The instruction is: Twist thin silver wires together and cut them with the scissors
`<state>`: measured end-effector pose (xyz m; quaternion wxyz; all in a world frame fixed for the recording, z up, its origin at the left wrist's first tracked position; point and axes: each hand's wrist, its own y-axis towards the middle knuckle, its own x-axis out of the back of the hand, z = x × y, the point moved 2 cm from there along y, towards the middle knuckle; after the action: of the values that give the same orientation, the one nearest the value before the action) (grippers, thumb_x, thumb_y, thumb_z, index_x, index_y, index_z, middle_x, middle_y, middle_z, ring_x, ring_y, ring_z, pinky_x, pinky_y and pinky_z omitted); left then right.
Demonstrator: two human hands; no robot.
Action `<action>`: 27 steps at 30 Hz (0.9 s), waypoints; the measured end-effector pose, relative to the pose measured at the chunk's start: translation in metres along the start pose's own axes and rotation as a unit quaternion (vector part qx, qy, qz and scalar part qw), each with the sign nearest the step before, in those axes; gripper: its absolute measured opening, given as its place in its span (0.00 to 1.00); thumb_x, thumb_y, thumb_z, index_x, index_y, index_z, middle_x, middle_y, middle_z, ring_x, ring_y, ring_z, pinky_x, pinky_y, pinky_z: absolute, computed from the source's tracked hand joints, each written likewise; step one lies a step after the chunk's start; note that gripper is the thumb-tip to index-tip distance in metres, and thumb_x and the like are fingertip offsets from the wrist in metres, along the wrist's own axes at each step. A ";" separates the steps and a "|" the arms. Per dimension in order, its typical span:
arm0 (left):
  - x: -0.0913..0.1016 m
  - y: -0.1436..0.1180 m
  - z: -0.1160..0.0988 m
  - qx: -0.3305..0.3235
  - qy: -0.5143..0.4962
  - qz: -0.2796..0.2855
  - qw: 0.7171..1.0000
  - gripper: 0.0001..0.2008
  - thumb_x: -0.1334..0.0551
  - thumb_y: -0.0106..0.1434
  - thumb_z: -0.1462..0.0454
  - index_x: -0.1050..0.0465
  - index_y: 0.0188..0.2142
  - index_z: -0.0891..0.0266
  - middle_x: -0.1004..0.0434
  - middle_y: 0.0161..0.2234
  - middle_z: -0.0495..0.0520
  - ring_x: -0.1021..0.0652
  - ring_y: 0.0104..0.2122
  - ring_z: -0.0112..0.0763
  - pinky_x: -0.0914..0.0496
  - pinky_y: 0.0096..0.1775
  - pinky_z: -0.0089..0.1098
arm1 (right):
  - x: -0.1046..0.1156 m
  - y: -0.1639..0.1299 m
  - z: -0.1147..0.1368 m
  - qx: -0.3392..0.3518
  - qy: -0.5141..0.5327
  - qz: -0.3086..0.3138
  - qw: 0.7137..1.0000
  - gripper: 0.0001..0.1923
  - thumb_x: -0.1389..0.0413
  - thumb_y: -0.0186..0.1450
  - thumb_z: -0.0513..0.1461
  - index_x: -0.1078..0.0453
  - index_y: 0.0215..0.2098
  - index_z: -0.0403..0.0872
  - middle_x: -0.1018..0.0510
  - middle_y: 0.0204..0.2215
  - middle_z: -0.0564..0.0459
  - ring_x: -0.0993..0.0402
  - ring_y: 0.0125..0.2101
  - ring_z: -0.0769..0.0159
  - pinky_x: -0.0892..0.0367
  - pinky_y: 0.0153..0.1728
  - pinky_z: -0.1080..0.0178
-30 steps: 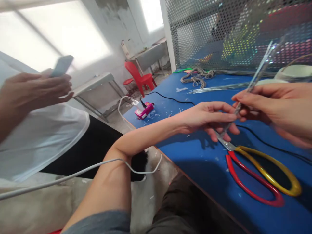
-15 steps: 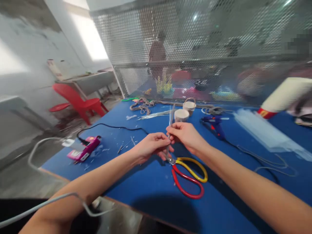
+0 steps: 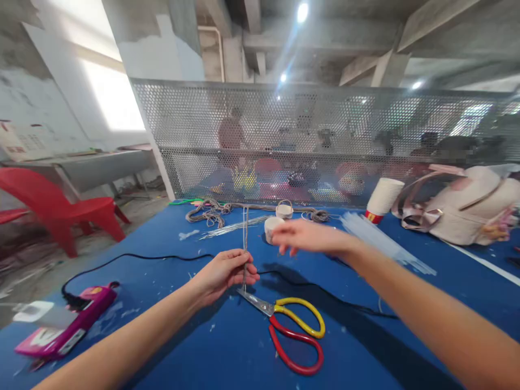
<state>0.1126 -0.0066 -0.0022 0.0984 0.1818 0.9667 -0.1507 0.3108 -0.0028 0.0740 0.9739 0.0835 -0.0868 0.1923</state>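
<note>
Upright above the blue worktop (image 3: 227, 346), a thin grey stick wrapped in cord (image 3: 245, 238) is pinched by the left hand (image 3: 221, 273), just beside the red-and-yellow-handled scissors (image 3: 293, 330), while the right hand (image 3: 309, 236), open and blurred, is held empty toward the small white tape roll (image 3: 271, 226), so wrapping seems underway and regripping is called for.

The left hand (image 3: 223, 273) is pinched shut, thumb against fingertips, forearm stretched forward — the right hand (image 3: 303, 238) hovers higher, fingers loosely spread, blurred.
</note>
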 end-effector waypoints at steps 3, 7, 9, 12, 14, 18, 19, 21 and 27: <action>0.011 0.004 -0.005 -0.015 -0.017 -0.024 0.999 0.05 0.40 0.60 0.68 0.30 0.28 0.68 0.23 0.22 0.56 0.22 0.21 0.29 0.29 0.25 0.25 | 0.055 0.000 0.067 0.180 0.081 -0.220 0.955 0.13 0.44 0.57 0.42 0.33 0.41 0.49 0.25 0.34 0.53 0.26 0.30 0.68 0.30 0.26 0.66; 0.019 0.003 -0.002 -0.043 -0.033 -0.043 0.998 0.06 0.45 0.63 0.71 0.30 0.33 0.68 0.26 0.21 0.51 0.26 0.17 0.21 0.35 0.18 0.19 | 0.102 -0.016 0.125 0.329 0.142 -0.423 0.832 0.19 0.50 0.58 0.38 0.41 0.48 0.52 0.27 0.34 0.56 0.27 0.26 0.71 0.32 0.24 0.67; 0.022 0.001 0.002 -0.050 -0.035 -0.041 0.997 0.06 0.45 0.63 0.71 0.30 0.36 0.68 0.26 0.21 0.51 0.28 0.17 0.20 0.37 0.17 0.18 | 0.107 -0.026 0.135 0.328 0.156 -0.440 0.821 0.20 0.50 0.57 0.37 0.41 0.49 0.50 0.27 0.32 0.56 0.28 0.24 0.72 0.33 0.22 0.68; 0.026 -0.002 0.008 -0.047 -0.054 -0.052 0.996 0.10 0.43 0.61 0.71 0.32 0.43 0.67 0.26 0.21 0.51 0.29 0.16 0.21 0.38 0.17 0.19 | 0.098 -0.044 0.133 0.326 0.165 -0.459 0.810 0.25 0.49 0.55 0.35 0.44 0.52 0.48 0.26 0.31 0.56 0.31 0.21 0.74 0.34 0.21 0.69; 0.027 -0.003 0.011 -0.048 -0.056 -0.050 0.996 0.13 0.42 0.60 0.71 0.33 0.46 0.66 0.25 0.21 0.51 0.29 0.16 0.22 0.38 0.16 0.19 | 0.086 -0.056 0.123 0.327 0.147 -0.459 0.813 0.31 0.48 0.54 0.35 0.48 0.56 0.48 0.26 0.30 0.56 0.33 0.19 0.74 0.35 0.21 0.69; 0.023 -0.003 0.014 -0.047 -0.056 -0.037 0.997 0.15 0.40 0.58 0.71 0.34 0.46 0.65 0.25 0.20 0.52 0.29 0.16 0.23 0.38 0.16 0.20 | 0.056 -0.068 0.091 0.297 0.125 -0.425 0.846 0.38 0.45 0.53 0.36 0.52 0.60 0.45 0.25 0.31 0.55 0.33 0.18 0.74 0.37 0.20 0.67; 0.022 -0.003 0.014 -0.046 -0.057 -0.034 0.997 0.15 0.39 0.57 0.71 0.33 0.45 0.65 0.25 0.20 0.52 0.29 0.16 0.24 0.37 0.16 0.20 | 0.049 -0.068 0.081 0.286 0.127 -0.417 0.854 0.37 0.45 0.54 0.37 0.52 0.60 0.46 0.24 0.32 0.54 0.33 0.19 0.74 0.37 0.20 0.67; 0.021 -0.003 0.014 -0.050 -0.059 -0.031 0.997 0.14 0.37 0.55 0.71 0.32 0.43 0.65 0.25 0.21 0.53 0.28 0.16 0.25 0.37 0.16 0.21 | 0.033 -0.060 0.065 0.253 0.133 -0.396 0.872 0.35 0.46 0.55 0.39 0.50 0.60 0.47 0.24 0.32 0.54 0.33 0.19 0.73 0.37 0.20 0.66; 0.021 -0.005 0.008 -0.070 -0.052 -0.065 0.994 0.12 0.36 0.51 0.74 0.28 0.36 0.64 0.22 0.23 0.53 0.28 0.16 0.25 0.35 0.15 0.21 | -0.019 -0.022 0.044 0.153 0.173 -0.211 0.950 0.30 0.44 0.55 0.39 0.45 0.55 0.47 0.25 0.36 0.50 0.32 0.21 0.74 0.34 0.22 0.68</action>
<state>0.0921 -0.0071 -0.0133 0.1511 0.1034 0.9782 -0.0976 0.2959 -0.0382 0.1106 0.9679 0.2132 0.1329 0.0050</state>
